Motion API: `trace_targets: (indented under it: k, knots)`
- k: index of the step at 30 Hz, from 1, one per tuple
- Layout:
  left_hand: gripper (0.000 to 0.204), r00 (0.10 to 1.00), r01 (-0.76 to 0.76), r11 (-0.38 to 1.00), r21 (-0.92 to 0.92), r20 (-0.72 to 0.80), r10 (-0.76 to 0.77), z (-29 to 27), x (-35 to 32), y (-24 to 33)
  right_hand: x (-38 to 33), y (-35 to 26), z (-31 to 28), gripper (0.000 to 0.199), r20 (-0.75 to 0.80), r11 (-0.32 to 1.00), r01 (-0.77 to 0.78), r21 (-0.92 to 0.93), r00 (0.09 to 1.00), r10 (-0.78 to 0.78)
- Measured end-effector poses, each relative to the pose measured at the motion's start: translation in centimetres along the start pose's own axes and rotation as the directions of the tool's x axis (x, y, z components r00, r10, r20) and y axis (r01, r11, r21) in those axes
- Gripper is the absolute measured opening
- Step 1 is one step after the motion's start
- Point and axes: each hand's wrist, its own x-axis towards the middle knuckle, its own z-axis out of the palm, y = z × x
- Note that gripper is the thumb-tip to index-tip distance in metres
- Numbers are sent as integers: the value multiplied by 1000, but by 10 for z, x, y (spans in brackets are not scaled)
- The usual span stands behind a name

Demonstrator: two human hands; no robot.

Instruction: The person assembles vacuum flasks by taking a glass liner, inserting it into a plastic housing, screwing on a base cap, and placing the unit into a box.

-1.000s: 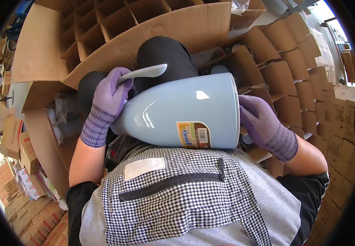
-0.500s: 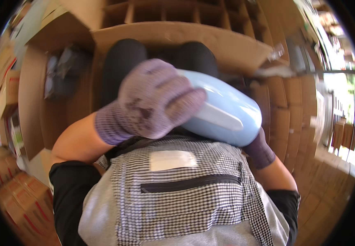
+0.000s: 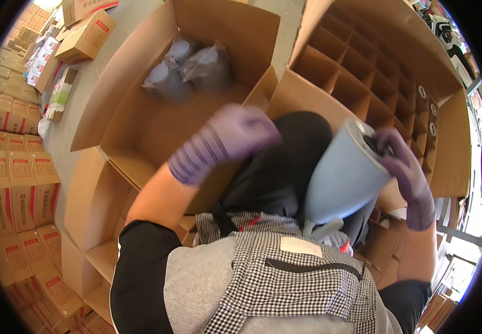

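A light blue thermos jug (image 3: 344,172) stands tilted between my thighs, its wider end with a dark round centre facing up. Its narrower end, with a pale handle-like part, rests against my checked apron (image 3: 308,273). My right hand (image 3: 405,161), in a purple knit glove, has its fingers curled over the dark centre and rim of the jug's upper end. My left hand (image 3: 241,133), gloved alike, hangs over my left thigh by the edge of an open carton (image 3: 157,128), apart from the jug. Motion blur smears its fingers.
Plastic-wrapped pale blue jugs (image 3: 168,83) stand inside the open carton at left. A carton with cardboard dividers (image 3: 358,72) lies ahead on the right; ring-topped items (image 3: 432,129) sit in its right cells. Stacked boxes (image 3: 15,167) line the far left.
The jug has gone from lying across my lap to standing tilted. My left hand has let go of it and moved away; my right hand has moved to its upper end. The view has turned.
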Motion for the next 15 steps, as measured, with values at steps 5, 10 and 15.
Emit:
trace_targets:
  k: [5,10,15]
  knots:
    - [38,572,483,870,97,-788,-229,-168,121,-216,-5,-10,12,44,-155,997,-61,41,986,66]
    - [32,363,655,752,68,-902,-234,-144,208,-291,0,-14,10,39,-256,993,-113,-36,961,100]
    - [23,444,439,861,256,-895,39,-167,175,-305,9,-26,0,38,-244,979,-183,-90,957,157]
